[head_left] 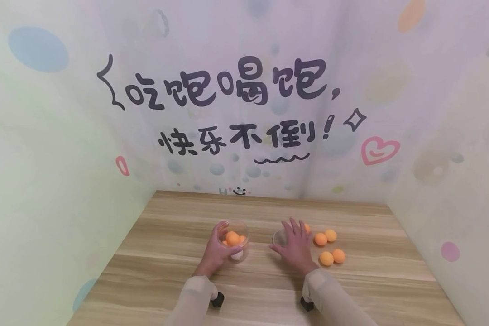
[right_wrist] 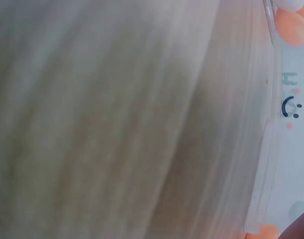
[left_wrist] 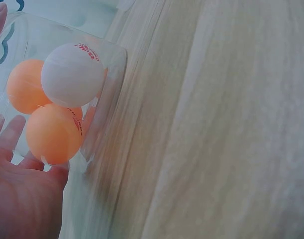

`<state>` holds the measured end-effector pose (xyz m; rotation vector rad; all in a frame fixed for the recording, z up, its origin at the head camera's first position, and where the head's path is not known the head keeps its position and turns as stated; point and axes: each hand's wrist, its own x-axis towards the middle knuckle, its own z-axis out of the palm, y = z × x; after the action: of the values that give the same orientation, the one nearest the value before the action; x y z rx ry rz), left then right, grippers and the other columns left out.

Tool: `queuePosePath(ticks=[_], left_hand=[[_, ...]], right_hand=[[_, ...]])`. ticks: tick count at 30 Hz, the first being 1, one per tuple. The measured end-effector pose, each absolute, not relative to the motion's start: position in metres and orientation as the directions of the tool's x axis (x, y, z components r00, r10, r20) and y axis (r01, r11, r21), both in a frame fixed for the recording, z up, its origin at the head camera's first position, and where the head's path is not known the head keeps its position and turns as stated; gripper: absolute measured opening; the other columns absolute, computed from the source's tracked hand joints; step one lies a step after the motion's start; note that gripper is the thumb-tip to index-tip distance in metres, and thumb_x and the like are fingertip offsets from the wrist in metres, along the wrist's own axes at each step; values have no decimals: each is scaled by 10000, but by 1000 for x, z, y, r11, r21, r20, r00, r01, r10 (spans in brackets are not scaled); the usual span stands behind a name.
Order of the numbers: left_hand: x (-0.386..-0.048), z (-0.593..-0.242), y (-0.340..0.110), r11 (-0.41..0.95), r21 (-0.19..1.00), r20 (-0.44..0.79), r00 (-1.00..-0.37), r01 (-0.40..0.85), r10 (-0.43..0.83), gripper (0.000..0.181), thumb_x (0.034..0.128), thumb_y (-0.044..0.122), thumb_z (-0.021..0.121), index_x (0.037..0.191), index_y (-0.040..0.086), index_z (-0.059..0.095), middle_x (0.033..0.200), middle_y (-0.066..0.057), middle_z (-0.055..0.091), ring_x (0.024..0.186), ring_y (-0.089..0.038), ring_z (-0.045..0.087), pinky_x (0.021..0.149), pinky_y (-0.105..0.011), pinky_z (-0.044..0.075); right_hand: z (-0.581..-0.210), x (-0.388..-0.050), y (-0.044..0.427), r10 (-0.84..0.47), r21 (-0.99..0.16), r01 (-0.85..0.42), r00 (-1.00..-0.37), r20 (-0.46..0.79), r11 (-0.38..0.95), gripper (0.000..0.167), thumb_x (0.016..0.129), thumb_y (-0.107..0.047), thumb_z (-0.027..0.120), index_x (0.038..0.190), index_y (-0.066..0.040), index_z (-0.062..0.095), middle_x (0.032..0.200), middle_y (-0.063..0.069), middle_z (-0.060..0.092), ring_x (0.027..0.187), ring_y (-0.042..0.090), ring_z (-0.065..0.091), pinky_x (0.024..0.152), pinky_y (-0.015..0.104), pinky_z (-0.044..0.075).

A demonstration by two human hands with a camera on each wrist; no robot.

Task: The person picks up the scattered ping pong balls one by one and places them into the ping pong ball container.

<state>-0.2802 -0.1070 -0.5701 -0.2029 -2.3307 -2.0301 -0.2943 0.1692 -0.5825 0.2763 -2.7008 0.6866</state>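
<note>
My left hand (head_left: pixel 218 251) grips a clear plastic jar (head_left: pixel 244 226) from its left side, the thumb across the near side. Inside are orange table tennis balls (left_wrist: pixel 54 133) and a white table tennis ball (left_wrist: pixel 72 74) with red print. Whether the jar touches the table cannot be told. To the right, my right hand (head_left: pixel 296 246) spreads its fingers over a clear round lid (head_left: pixel 280 237) lying on the table. The lid (right_wrist: pixel 261 184) appears edge-on in the right wrist view, with only a bit of the hand (right_wrist: pixel 298 226) beside it. Contact with the lid is unclear.
Several loose orange balls (head_left: pixel 327 258) lie on the wooden table (head_left: pixel 167 253) right of my right hand, one partly hidden behind its fingers. A printed wall (head_left: pixel 244 176) with dark lettering rises at the table's back edge, and pale walls stand at both sides.
</note>
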Motion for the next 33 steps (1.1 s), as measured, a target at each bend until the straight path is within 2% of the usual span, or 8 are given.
queuePosePath(ticks=[5,13,19,33], left_hand=[[-279,-569,-107,157,980,116,-991,125,66,970,706,132,879,1485,148,302,1512,-77,364,1376,-336,328,1084,-547,311],[-277,-567,-106,156,979,122,-990,131,64,952,708,98,871,1475,179,315,1506,-74,371,1371,-325,335,1084,-537,315],[-279,-567,-107,154,979,127,-990,136,64,970,705,99,872,1487,133,300,1504,-89,371,1364,-333,342,1076,-540,326],[-278,-568,-108,148,982,112,-991,121,68,952,709,134,876,1476,205,316,1514,-65,362,1367,-320,338,1080,-533,324]], right_hand=[[-578,-297,173,-74,-451,-231,-938,339,862,871,744,-524,788,1432,-111,449,1552,142,286,1414,449,120,1009,766,90],[-576,-299,176,-53,-501,-208,-950,307,840,845,767,-492,784,1432,-96,445,1554,165,269,1420,452,69,1001,770,73],[-577,-303,174,-40,-491,-196,-950,311,849,837,771,-493,777,1426,-93,444,1551,171,271,1410,467,86,998,767,96],[-575,-308,176,-17,-506,-120,-979,204,854,835,794,-518,746,1445,-104,427,1578,144,224,1420,461,55,1004,777,78]])
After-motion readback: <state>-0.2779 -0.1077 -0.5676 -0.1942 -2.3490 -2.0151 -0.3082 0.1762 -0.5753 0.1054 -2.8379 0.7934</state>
